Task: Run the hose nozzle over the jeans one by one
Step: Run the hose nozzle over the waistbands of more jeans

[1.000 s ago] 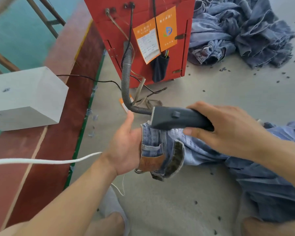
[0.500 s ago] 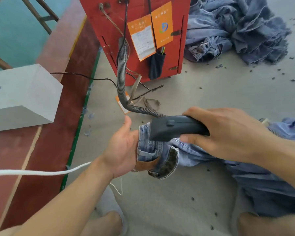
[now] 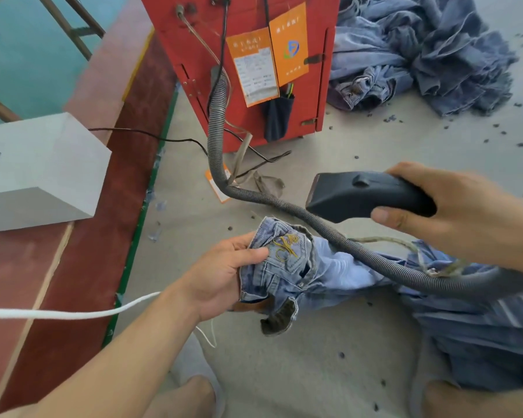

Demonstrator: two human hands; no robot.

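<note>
While the left hand [image 3: 221, 276] bunches the jeans [image 3: 287, 267] at the waistband, fingers curled round the denim to lift the embroidered pocket up and face it toward the tool, the right hand [image 3: 453, 212] wraps round the nozzle [image 3: 360, 196] and holds it clear above, mouth pointing left. The hose [image 3: 284, 206] loops down from the red machine [image 3: 239, 55] and drapes across the jeans on the floor [image 3: 314, 372]. Likely a regrip, opening a fresh patch for the pass. More jeans sit in a heap [image 3: 420, 55] far right, well apart.
</note>
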